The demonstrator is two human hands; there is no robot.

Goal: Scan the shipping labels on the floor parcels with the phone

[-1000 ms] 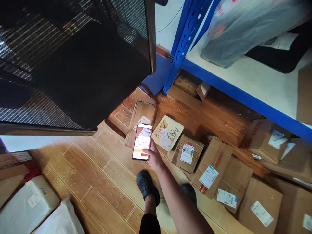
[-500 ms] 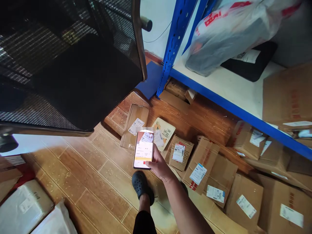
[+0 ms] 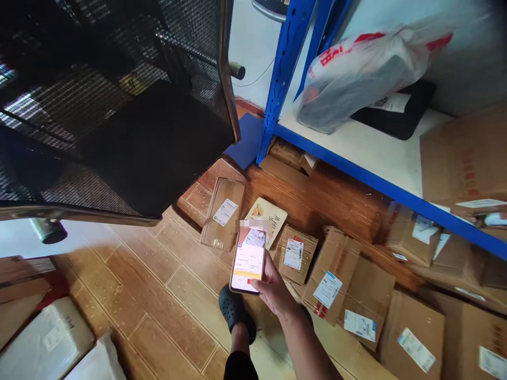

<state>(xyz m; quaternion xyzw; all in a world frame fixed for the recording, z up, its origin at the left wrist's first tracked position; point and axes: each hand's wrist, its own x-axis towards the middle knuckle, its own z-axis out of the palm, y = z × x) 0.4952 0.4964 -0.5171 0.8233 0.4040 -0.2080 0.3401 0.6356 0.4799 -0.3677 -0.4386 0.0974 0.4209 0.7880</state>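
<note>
The right hand [image 3: 273, 287] is gripping a phone [image 3: 249, 260], its screen lit, just above the small box [image 3: 298, 254] on the floor. Many labelled boxes are lying beside that box. The left hand is not showing.

The phone [image 3: 249, 259] screen's text is too small to read; boxes right of the grip run off-frame.

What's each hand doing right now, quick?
Right hand: closed around a phone, screen up, above the parcels on the floor.
Left hand: not in view.
</note>
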